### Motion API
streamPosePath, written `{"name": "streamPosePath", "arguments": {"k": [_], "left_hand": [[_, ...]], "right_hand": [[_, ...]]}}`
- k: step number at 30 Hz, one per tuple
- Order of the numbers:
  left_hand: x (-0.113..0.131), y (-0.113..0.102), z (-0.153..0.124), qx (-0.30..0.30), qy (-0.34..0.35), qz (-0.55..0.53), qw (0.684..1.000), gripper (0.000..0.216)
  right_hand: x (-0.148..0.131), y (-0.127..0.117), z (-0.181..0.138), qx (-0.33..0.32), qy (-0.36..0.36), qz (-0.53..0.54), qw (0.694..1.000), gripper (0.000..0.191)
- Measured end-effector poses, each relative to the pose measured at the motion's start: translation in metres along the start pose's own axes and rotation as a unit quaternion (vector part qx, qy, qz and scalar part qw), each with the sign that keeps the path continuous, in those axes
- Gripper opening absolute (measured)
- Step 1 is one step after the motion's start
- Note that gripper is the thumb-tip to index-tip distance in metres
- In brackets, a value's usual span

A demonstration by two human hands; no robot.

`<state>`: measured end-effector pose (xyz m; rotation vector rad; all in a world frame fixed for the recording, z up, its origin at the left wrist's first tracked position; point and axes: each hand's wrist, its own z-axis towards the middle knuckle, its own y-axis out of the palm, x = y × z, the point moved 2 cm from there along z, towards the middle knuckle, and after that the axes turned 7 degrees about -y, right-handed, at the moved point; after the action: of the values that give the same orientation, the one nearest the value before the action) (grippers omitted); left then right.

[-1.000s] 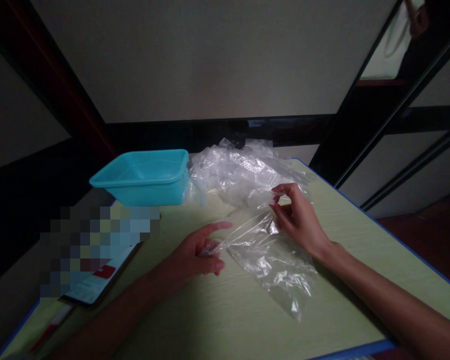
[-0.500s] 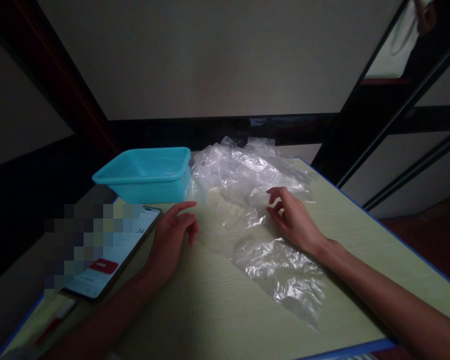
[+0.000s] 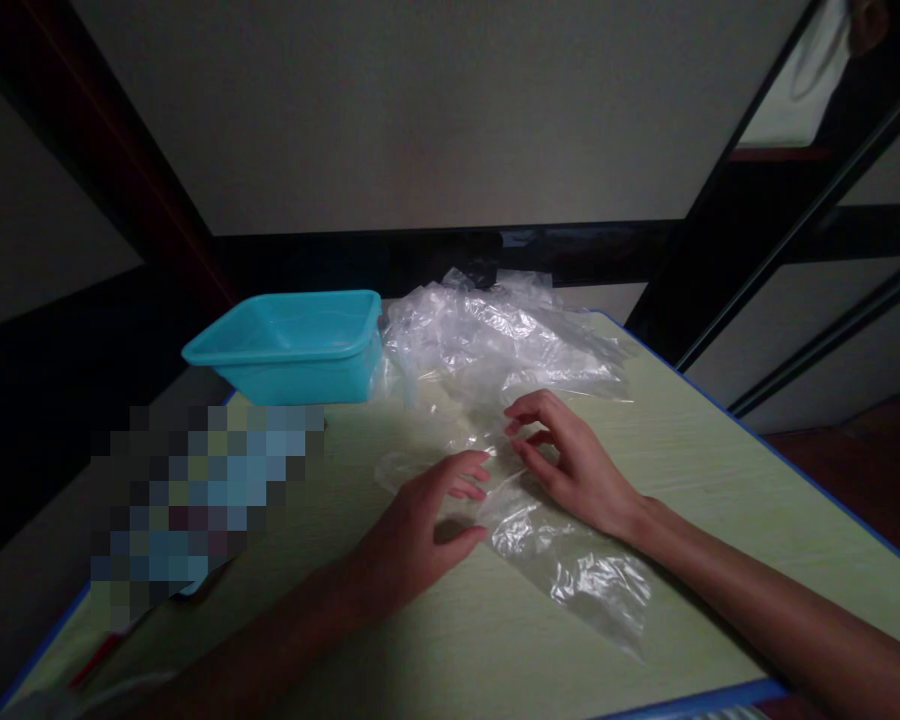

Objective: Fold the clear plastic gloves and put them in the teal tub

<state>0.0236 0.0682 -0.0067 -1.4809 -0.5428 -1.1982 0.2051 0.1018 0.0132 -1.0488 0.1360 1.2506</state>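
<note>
A clear plastic bag [image 3: 570, 565] lies spread on the table, its near corner pointing toward the front edge. Over its left part is my left hand [image 3: 424, 520], open, with thumb and fingers apart and nothing between them. My right hand [image 3: 581, 470] is above the bag's right side, fingers curved and thumb separated from them, holding nothing visible. Whether either hand touches the thin film is hard to tell. Behind the hands sits a crumpled heap of clear plastic bags [image 3: 495, 330].
A turquoise plastic basin [image 3: 307, 375] stands at the back left, beside the heap. Nearer me on the left lies a phone [image 3: 195, 585], mostly blurred out, with a red pen-like stick [image 3: 97, 660] below it. The table [image 3: 720, 530] has a blue edge and meets a panelled wall.
My left hand has moved right, from beside the phone to over the bag, and its fingers have spread. My right hand has shifted slightly left and nearer me.
</note>
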Motion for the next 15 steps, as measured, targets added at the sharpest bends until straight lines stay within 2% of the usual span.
{"name": "streamPosePath", "arguments": {"k": [5,11,13,15], "left_hand": [[-0.001,0.004,0.003,0.019,-0.026,-0.042,0.999,0.053],[0.004,-0.004,0.005,0.025,-0.068,-0.112,0.991,0.058],[0.003,-0.009,0.007,0.006,-0.09,-0.147,0.985,0.061],[0.002,-0.014,0.008,-0.044,-0.102,-0.167,0.98,0.063]], "right_hand": [[-0.001,0.001,0.0,0.008,-0.05,-0.035,0.998,0.029],[-0.001,-0.01,0.001,0.07,-0.095,-0.13,0.984,0.031],[-0.002,-0.011,0.0,0.055,-0.124,-0.135,0.982,0.029],[-0.004,-0.008,-0.001,-0.004,-0.159,-0.114,0.981,0.028]]}}
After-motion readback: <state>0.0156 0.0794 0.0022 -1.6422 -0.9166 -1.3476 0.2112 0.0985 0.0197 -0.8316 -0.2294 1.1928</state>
